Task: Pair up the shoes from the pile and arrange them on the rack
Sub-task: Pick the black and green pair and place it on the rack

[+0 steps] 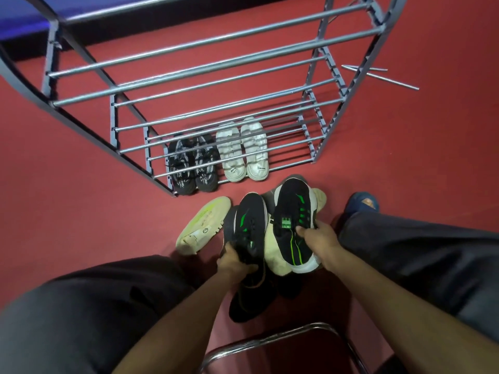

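We see the grey metal rack (216, 85) standing on the red floor (81, 201), its upper bars bare. On its lowest bars sit a black-and-white pair (192, 164), lettering too blurred to read, and just beside it a white pair (243, 152). Our left hand (234, 261) grips one black shoe with green stripes (249, 225); our right hand (314, 234) clasps its mate (293, 211), whose green tongue label is illegible. A cream shoe (202, 228) lies left of them on open floor.

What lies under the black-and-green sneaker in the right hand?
A cream chunky-soled shoe shows beneath the black-and-green sneaker held by the right hand; anything deeper is covered.
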Tool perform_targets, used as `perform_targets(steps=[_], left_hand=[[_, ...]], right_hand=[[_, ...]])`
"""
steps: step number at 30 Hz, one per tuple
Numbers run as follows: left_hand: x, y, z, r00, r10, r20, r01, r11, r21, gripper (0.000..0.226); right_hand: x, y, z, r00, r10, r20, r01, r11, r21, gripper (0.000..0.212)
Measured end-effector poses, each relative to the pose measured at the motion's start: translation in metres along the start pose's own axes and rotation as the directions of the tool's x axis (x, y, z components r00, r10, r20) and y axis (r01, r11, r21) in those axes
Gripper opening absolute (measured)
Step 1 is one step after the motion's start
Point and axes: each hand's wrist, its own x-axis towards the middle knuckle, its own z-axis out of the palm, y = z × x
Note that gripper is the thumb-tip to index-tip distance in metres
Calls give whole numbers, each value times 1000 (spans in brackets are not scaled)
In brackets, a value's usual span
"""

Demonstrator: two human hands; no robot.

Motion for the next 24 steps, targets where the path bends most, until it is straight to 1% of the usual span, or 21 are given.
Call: perform_targets(steps=[2, 3, 5, 6, 7, 8, 9, 10, 11, 13, 14, 15, 18, 20, 21, 22, 24], left_hand=[[-3, 8, -1, 994, -45, 100, 48, 999, -21, 87], [-3, 9, 2, 993, -52, 106, 57, 997, -43, 82], [-14, 18, 2, 994, -75, 76, 80, 995, -56, 91], [-22, 23, 0, 994, -75, 77, 80, 995, -61, 89], [-30, 30, -4, 995, -52, 83, 58, 996, -71, 80], [-38, 37, -9, 996, -39, 78, 49, 990, -129, 68], [-46, 41, -20, 999, -7, 49, 17, 977, -211, 60], [-56, 46, -33, 1000, 1, 0, -1, 962, -274, 54], [-66, 49, -49, 999, -4, -41, -10, 943, -334, 52], [-89, 50, -86, 988, -70, -139, 1, 896, -445, 57], [-101, 49, -104, 981, -120, -154, 27, 863, -504, 59], [-114, 45, -119, 974, -142, -175, 19, 826, -564, 59], [-151, 37, -153, 961, -143, -237, -61, 725, -686, 44], [-171, 33, -167, 960, -108, -259, -127, 657, -743, 39], [-180, 36, -171, 964, -69, -258, -162, 617, -770, 40], [-187, 41, -174, 957, 2, -289, -237, 580, -780, 42], [-190, 51, -175, 941, 91, -325, -318, 562, -764, 51]], right_hand=[[-8, -4, -4, 1000, -10, 7, 10, 1000, 1, 24], [-12, -7, -7, 1000, -10, 15, 10, 1000, 2, 23], [-21, -15, -14, 999, -25, 37, 25, 1000, 4, 21], [-26, -20, -17, 998, -45, 47, 45, 999, -6, 19], [-33, -25, -21, 996, -71, 56, 72, 997, -21, 16], [-39, -31, -24, 992, -102, 69, 105, 994, -39, 10], [-45, -37, -26, 988, -131, 81, 136, 989, -56, 5], [-50, -44, -28, 982, -168, 92, 175, 982, -71, 7], [-55, -51, -28, 974, -203, 96, 211, 974, -81, 10], [-64, -64, -27, 958, -274, 81, 281, 955, -93, 2], [-67, -70, -24, 952, -297, 70, 302, 949, -94, 7], [-71, -76, -21, 952, -301, 53, 305, 948, -95, 13], [-79, -93, -17, 960, -278, 40, 279, 960, -26, 32], [-79, -101, -16, 965, -246, 93, 244, 969, 30, 46], [-80, -103, -15, 962, -244, 120, 237, 969, 69, 48], [-82, -106, -12, 958, -248, 146, 236, 967, 91, 50], [-93, -114, -1, 944, -275, 183, 252, 958, 136, 49]])
